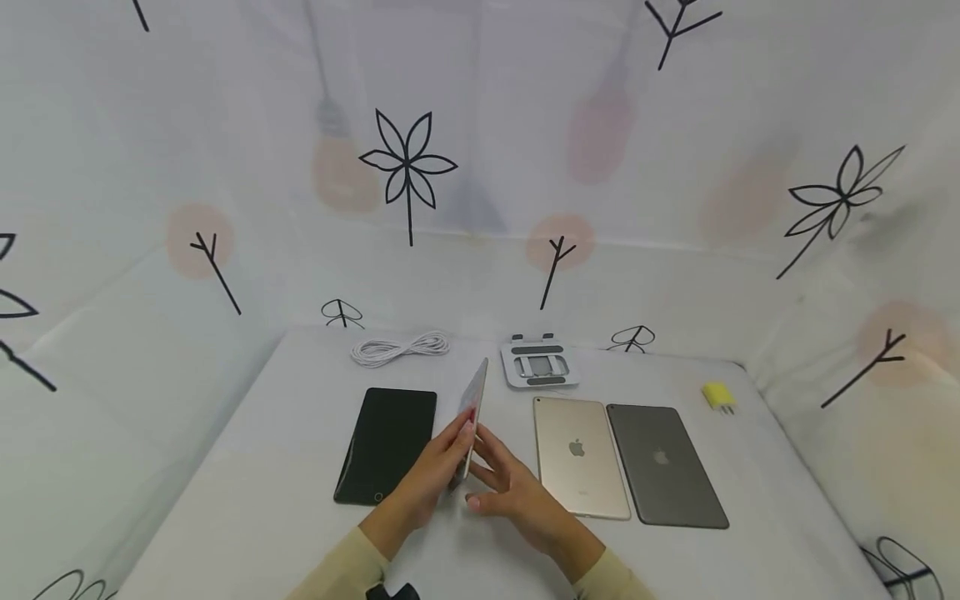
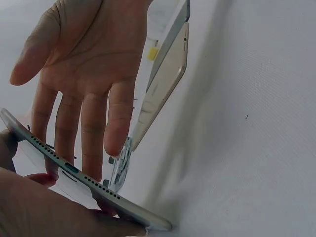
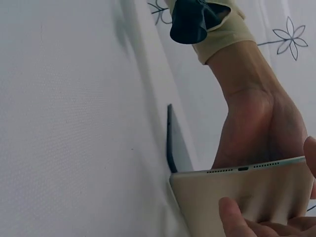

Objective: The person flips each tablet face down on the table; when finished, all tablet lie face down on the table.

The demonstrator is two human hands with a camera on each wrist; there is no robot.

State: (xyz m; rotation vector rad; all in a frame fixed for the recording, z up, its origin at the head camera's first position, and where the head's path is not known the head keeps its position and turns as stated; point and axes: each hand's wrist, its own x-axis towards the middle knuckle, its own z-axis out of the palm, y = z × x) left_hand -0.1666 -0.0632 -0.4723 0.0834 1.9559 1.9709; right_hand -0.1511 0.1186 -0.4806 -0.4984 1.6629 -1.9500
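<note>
Closest in, bottom middle of the head view, two pale yellow sleeves lead up to the hands. The left hand has a proper grip on a tablet, thumb and fingers clamped over its sides. That tablet's right around the centre of the frame, tilted up and nearly edge-on. The right hand isn't wrapped around anything: fingers loosely extended and spread, right by the tablet's back, can't tell if they're all touching.

Just left of the hands there's a black tablet lying screen up. Right of centre, a gold tablet and a dark grey tablet sit side by side, backs up. Further back: yellow plug at right, silver stand upper middle, coiled white cable left of it. Behind it all, a flower-print backdrop.
</note>
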